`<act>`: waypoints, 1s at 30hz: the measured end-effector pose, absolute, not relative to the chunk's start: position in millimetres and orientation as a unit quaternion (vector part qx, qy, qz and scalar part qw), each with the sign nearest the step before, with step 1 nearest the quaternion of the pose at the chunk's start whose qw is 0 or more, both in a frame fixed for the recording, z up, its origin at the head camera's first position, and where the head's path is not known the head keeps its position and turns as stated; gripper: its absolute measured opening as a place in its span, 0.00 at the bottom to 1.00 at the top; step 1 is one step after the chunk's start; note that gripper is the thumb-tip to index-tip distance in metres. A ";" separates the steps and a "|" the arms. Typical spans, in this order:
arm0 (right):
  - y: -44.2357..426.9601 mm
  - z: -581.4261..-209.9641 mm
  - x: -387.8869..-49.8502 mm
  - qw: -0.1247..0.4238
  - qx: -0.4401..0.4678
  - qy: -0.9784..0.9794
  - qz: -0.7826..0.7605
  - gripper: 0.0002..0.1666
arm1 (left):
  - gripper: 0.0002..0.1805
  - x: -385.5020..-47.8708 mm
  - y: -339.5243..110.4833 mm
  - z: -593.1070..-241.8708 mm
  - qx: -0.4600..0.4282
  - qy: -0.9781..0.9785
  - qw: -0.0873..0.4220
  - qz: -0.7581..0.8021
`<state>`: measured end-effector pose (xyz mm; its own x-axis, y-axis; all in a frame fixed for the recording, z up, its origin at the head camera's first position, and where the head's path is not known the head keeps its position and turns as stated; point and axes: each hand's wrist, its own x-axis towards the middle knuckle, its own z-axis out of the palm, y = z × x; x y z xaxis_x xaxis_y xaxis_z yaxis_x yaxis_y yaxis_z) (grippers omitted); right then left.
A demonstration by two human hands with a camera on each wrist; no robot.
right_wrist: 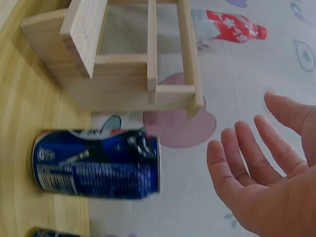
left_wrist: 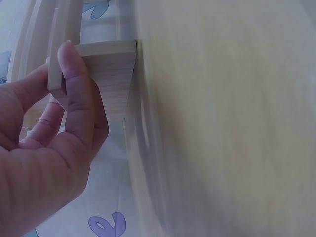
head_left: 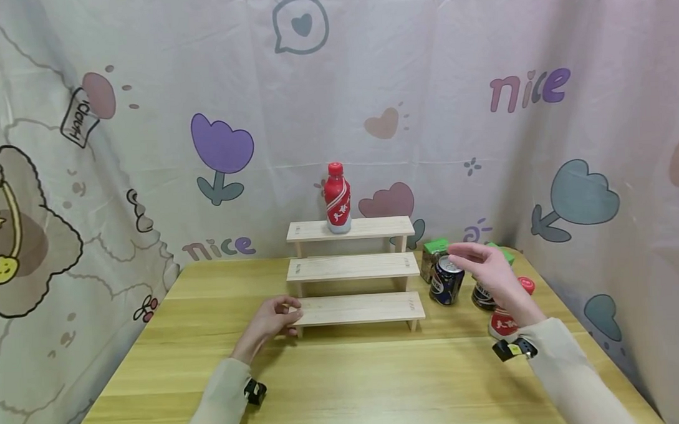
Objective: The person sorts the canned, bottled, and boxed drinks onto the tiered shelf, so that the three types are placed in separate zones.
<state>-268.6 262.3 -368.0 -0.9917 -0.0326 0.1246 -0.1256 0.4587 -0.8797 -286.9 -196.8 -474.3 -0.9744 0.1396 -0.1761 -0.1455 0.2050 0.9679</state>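
My left hand [head_left: 269,320] grips the left end of the lowest step of a three-step wooden display stand [head_left: 360,308]. In the left wrist view, thumb and fingers [left_wrist: 76,94] lie on either side of the board's end. My right hand [head_left: 490,274] hovers above and just right of a dark blue drink can [head_left: 446,284], fingers loosely extended. The right wrist view shows a gap between those fingers and the upright can [right_wrist: 96,164]; nothing is in the hand. A red-capped bottle [head_left: 337,203] with a red label stands upright on the top step.
Right of the stand, a green-topped box [head_left: 435,249] stands behind the can. A second dark can [head_left: 483,297], another red-capped bottle [head_left: 502,323] and another green-topped item [head_left: 506,255] are partly hidden by my right arm. A printed curtain [head_left: 313,113] hangs behind the wooden table [head_left: 345,386].
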 end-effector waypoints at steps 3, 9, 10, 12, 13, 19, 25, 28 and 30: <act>271.3 -366.1 -264.4 0.056 0.054 -0.852 0.517 0.34 | 0.16 -286.3 -196.4 -473.9 -0.003 0.766 0.112 0.633; 289.6 -365.0 -257.4 0.078 0.064 -0.848 0.521 0.32 | 0.15 -285.5 -196.2 -475.0 -0.004 0.768 0.105 0.631; 292.2 -364.4 -256.1 0.079 0.065 -0.847 0.521 0.31 | 0.15 -285.5 -196.2 -475.1 -0.004 0.769 0.104 0.630; 297.0 -362.5 -253.1 0.084 0.066 -0.850 0.516 0.31 | 0.16 -285.4 -196.2 -475.1 -0.004 0.770 0.104 0.630; 299.2 -361.3 -251.6 0.086 0.069 -0.851 0.514 0.31 | 0.16 -285.4 -196.2 -475.0 -0.004 0.770 0.103 0.630; 310.5 -355.2 -244.4 0.093 0.060 -0.859 0.499 0.31 | 0.16 -284.5 -195.9 -473.6 -0.008 0.772 0.103 0.628; 322.8 -356.2 -240.1 0.089 0.031 -0.863 0.497 0.32 | 0.15 -287.2 -197.0 -476.7 -0.005 0.775 0.104 0.623; 329.3 -358.8 -238.1 0.095 0.026 -0.868 0.487 0.32 | 0.15 -289.0 -197.6 -478.0 -0.004 0.776 0.105 0.622; 333.5 -361.2 -237.0 0.099 0.022 -0.873 0.477 0.33 | 0.15 -289.3 -197.6 -477.5 -0.003 0.777 0.107 0.621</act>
<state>-237.0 333.5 -361.2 -0.9794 0.0571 0.1939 -0.1324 0.5439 -0.8286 -289.3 -197.6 -477.5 -0.9771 0.1280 -0.1697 -0.1373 0.2294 0.9636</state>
